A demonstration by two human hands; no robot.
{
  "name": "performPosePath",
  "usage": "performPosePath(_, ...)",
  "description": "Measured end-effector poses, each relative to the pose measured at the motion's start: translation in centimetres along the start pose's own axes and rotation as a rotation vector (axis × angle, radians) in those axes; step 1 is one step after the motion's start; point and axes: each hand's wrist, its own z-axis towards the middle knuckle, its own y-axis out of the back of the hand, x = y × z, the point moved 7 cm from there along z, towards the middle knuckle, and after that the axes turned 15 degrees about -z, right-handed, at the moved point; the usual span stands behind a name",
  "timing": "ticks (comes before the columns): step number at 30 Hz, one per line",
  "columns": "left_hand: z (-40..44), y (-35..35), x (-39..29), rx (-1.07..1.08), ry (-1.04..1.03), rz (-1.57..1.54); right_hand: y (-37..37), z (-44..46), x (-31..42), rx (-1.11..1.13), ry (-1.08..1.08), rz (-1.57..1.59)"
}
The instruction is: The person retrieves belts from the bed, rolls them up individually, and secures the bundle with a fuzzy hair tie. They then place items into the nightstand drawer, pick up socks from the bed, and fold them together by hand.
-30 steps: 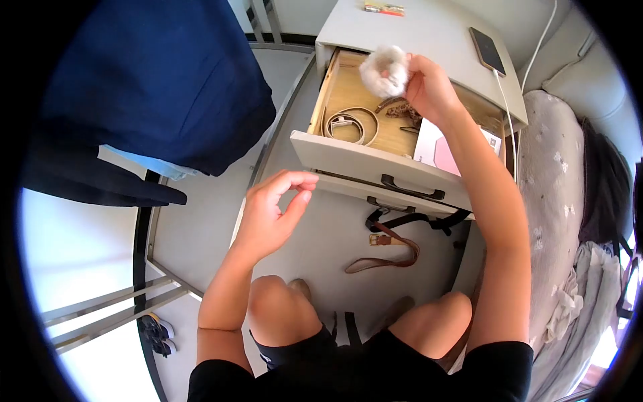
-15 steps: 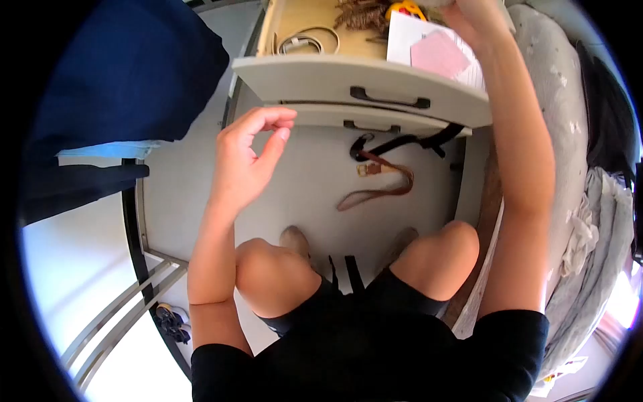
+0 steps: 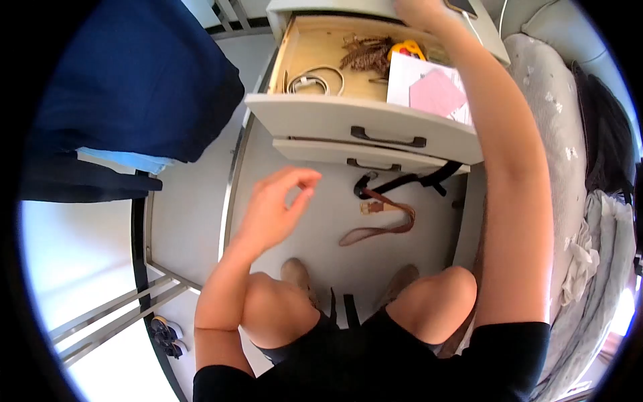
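My left hand (image 3: 274,206) hangs in the air over the floor, in front of the drawers. Its fingers are loosely bent, with a gap to the thumb and nothing held. At the top edge of the view, my right hand (image 3: 422,13) reaches over the cabinet top (image 3: 375,7); its fingertips are cut off or hidden. Beneath that arm is the pulled-out drawer (image 3: 305,107). Inside are a coiled pale belt or cord (image 3: 341,82), a dried brown bundle (image 3: 368,55), a yellow object (image 3: 407,48), white papers (image 3: 403,77) and a pink sheet (image 3: 437,92).
A brown belt (image 3: 378,234) and a black strap (image 3: 402,181) lie on the floor below the lower drawer (image 3: 315,152). A phone (image 3: 462,7) with a white cable rests on the cabinet. Bedding (image 3: 536,87) lines the right; dark blue cloth (image 3: 140,74) hangs left. Shoes (image 3: 167,335) stand lower left.
The view has tilted up, so the drawer's inside and cabinet top show more. My right hand has moved from above the drawer back to the cabinet top. The left stays loosely bent.
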Motion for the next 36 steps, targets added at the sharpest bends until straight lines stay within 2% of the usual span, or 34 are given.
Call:
performPosePath(4, -0.4, -0.3, -0.4, 0.034, 0.013, -0.021, -2.4, -0.9, 0.9, 0.109, 0.238, -0.085)
performPosePath(6, -0.7, -0.8, 1.2, 0.106, 0.067, 0.025, 10.4, -7.5, 2.8, -0.044, 0.053, 0.050)
performPosePath(7, -0.6, -1.2, 2.2, 0.150, 0.088, 0.046, 11.4, -8.8, 1.8, -0.085, 0.114, 0.252)
performPosePath(8, -0.4, -2.3, 3.7, 0.266, 0.101, 0.082, 12.3, -10.2, 0.5, -0.140, 0.171, 0.450)
performPosePath(10, 0.2, -5.4, 8.4, 0.491, 0.113, 0.168, 13.5, -15.7, -1.2, -0.284, 0.004, 0.753)
performPosePath(12, 1.7, -9.5, 15.2, 0.705, 0.250, 0.369, 14.2, -22.6, -2.4, -0.298, -0.061, 0.467)
performPosePath(14, 3.7, -13.0, 22.7, 0.700, 0.329, 0.429, 12.6, -28.4, -1.2, -0.441, 0.075, 0.463)
performPosePath(16, 6.0, -16.5, 28.5, 0.580, 0.281, 0.530, 7.2, -32.9, -0.1, -0.144, 0.040, 0.421)
performPosePath(18, 6.6, -18.9, 30.7, 0.443, 0.466, 0.461, 2.0, -37.1, 0.3, -0.004, -0.049, 0.486)
performPosePath(20, 6.3, -22.5, 35.4, 0.200, 0.453, 0.402, -0.7, -39.8, 0.5, 0.078, -0.146, 0.600)
performPosePath(22, 5.5, -23.1, 31.7, 0.340, 0.582, 0.199, -1.1, -40.7, 0.3, 0.154, -0.239, 0.673)
performPosePath(25, 5.1, -24.0, 30.3, 0.424, 0.388, 0.150, -1.7, -40.6, -1.0, 0.144, -0.390, 0.738)
performPosePath(28, 5.2, -23.3, 28.9, 0.181, 0.384, 0.319, -4.1, -40.9, -1.3, 0.266, -0.349, 0.639)
performPosePath(30, 4.5, -24.7, 28.6, 0.283, 0.575, 0.349, -6.0, -41.9, -0.4, 0.346, -0.311, 0.640)
performPosePath(32, 4.2, -26.6, 31.4, 0.330, 0.716, 0.211, -5.6, -41.8, 1.2, 0.343, -0.280, 0.674)
performPosePath(35, 4.1, -26.7, 30.7, 0.326, 0.650, 0.192, -3.0, -41.1, 2.2, 0.351, -0.253, 0.748)
performPosePath(36, 4.4, -26.3, 29.6, 0.304, 0.503, 0.184, -2.4, -41.2, 2.1, 0.371, -0.278, 0.770)
